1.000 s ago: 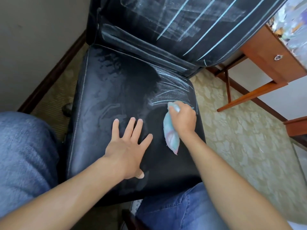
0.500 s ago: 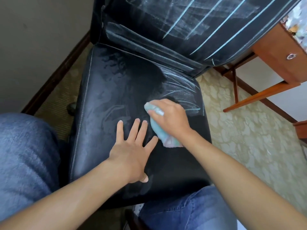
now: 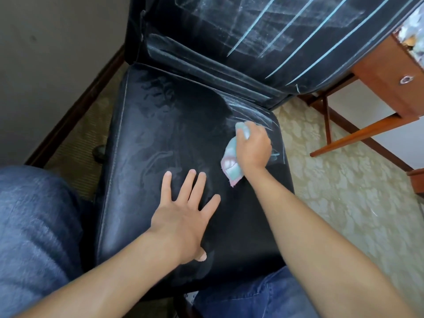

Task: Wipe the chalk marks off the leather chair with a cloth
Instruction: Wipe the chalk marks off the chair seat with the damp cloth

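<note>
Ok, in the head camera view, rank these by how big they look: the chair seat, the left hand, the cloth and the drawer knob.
1. chair seat
2. left hand, enlarged by being nearer the camera
3. cloth, partly hidden in the right hand
4. drawer knob

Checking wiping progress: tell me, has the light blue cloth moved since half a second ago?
Yes. The light blue cloth went rightward, away from the flat left hand, toward the black leather seat's right edge.

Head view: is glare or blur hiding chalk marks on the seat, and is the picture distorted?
Head view: soft sheen on the seat, no hard glare; chalk marks beside the right hand read clearly. The cloth and that hand are slightly blurred. Wide-angle bending at the edges. The left hand is sharp.
</note>
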`<state>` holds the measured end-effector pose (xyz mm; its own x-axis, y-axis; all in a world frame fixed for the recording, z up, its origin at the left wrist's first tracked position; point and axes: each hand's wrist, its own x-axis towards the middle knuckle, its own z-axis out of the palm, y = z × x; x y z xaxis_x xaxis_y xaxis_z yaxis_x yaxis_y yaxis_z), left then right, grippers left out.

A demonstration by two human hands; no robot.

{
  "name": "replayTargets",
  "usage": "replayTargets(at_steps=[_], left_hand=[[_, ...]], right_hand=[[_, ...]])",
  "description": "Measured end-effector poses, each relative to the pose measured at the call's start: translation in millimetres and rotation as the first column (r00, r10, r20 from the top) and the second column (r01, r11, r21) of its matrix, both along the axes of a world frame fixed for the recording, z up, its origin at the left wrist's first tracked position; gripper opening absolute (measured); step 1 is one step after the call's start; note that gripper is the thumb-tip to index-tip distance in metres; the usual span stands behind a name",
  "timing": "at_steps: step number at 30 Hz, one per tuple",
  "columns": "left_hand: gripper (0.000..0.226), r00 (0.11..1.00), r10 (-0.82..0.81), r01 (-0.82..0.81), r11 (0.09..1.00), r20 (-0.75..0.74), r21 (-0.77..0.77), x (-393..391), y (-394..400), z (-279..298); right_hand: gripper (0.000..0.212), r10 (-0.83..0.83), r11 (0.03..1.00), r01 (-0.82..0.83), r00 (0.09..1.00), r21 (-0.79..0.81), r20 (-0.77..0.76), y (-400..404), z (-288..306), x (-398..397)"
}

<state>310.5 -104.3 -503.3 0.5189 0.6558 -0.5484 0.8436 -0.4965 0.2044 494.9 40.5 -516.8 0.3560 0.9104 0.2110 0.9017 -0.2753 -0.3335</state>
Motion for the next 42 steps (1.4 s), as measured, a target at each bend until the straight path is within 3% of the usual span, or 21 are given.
replayTargets(at_steps=[4,5,8,9,12,14,16,18,19,22,23,25,27,28,30,32,33,36,37,40,42], left_hand=[[0.121,1.000,-0.001,0.000,1.000,-0.016,-0.018,5,1,0],[0.120,1.000,-0.006,0.005,1.000,-0.026,-0.023,5,1,0],[0.118,0.999,-0.010,0.008,0.999,-0.035,-0.049,6,1,0],[0.118,0.999,-0.009,0.008,0.999,-0.034,-0.050,6,2,0],[0.118,0.999,-0.011,0.009,0.998,-0.031,-0.060,7,3,0],[0.118,1.000,-0.003,0.002,0.998,-0.030,-0.056,9,3,0],[0.118,0.999,-0.010,0.008,0.998,-0.037,-0.061,11,2,2],[0.120,0.998,0.003,-0.007,0.997,-0.061,-0.073,12,3,5],[0.120,0.998,0.008,-0.013,0.997,-0.068,-0.080,14,3,6],[0.122,0.996,0.034,-0.040,0.996,-0.079,-0.078,21,4,6],[0.121,0.996,0.033,-0.038,0.997,-0.083,-0.063,21,4,8],[0.121,0.995,0.008,-0.012,0.999,-0.099,-0.042,24,3,10],[0.117,0.997,0.008,-0.010,1.000,-0.082,-0.019,26,3,12],[0.114,0.998,0.013,-0.013,1.000,-0.059,-0.006,26,2,11],[0.098,0.998,0.039,-0.042,0.998,0.052,0.053,24,0,8],[0.076,0.975,0.047,-0.096,0.971,0.217,0.221,23,2,0],[0.068,0.954,0.061,-0.141,0.956,0.294,0.257,23,3,-6],[0.050,0.907,0.140,-0.264,0.924,0.396,0.278,39,10,-17],[0.049,0.900,0.158,-0.293,0.909,0.407,0.296,45,13,-17],[0.049,0.913,0.149,-0.308,0.862,0.380,0.403,54,15,-25],[0.048,0.928,0.145,-0.298,0.841,0.343,0.451,61,20,-27]], right_hand=[[0.025,0.465,0.885,-0.461,0.884,-0.068,0.056,-32,1,-13],[0.024,0.434,0.901,-0.426,0.893,-0.083,0.120,-18,2,-1],[0.023,-0.076,0.996,0.081,0.989,-0.037,0.126,24,7,28],[0.023,-0.099,0.995,0.101,0.989,-0.014,0.114,22,2,24],[0.021,0.305,0.952,-0.302,0.947,-0.045,0.101,-15,-2,-2],[0.024,0.406,0.914,-0.402,0.899,-0.059,0.164,-26,-2,17],[0.024,0.090,0.996,-0.088,0.982,-0.015,0.167,-11,4,52],[0.022,-0.172,0.985,0.171,0.982,0.018,0.083,-14,-3,69],[0.021,-0.127,0.992,0.125,0.986,0.028,0.110,-22,-6,63],[0.025,0.304,0.953,-0.302,0.946,-0.032,0.113,-54,-9,55],[0.025,0.335,0.942,-0.329,0.931,-0.067,0.147,-53,-4,66],[0.026,0.048,0.997,-0.036,0.983,-0.070,0.175,-32,5,103],[0.027,-0.238,0.970,0.242,0.967,-0.031,0.094,-24,0,127],[0.027,-0.191,0.981,0.194,0.977,-0.023,0.096,-28,-5,119],[0.028,0.134,0.990,-0.130,0.989,-0.053,0.063,-42,-9,97],[0.028,0.346,0.937,-0.341,0.937,-0.082,0.054,-50,-7,100],[0.029,0.294,0.954,-0.285,0.952,-0.094,0.089,-41,-5,112],[0.027,-0.233,0.971,0.234,0.972,-0.055,0.025,-16,-3,145],[0.027,-0.236,0.971,0.236,0.972,-0.021,0.019,-17,-8,141],[0.026,0.156,0.987,-0.155,0.987,-0.034,0.025,-38,-11,121],[0.026,0.202,0.978,-0.198,0.978,-0.070,0.059,-39,-11,131]])
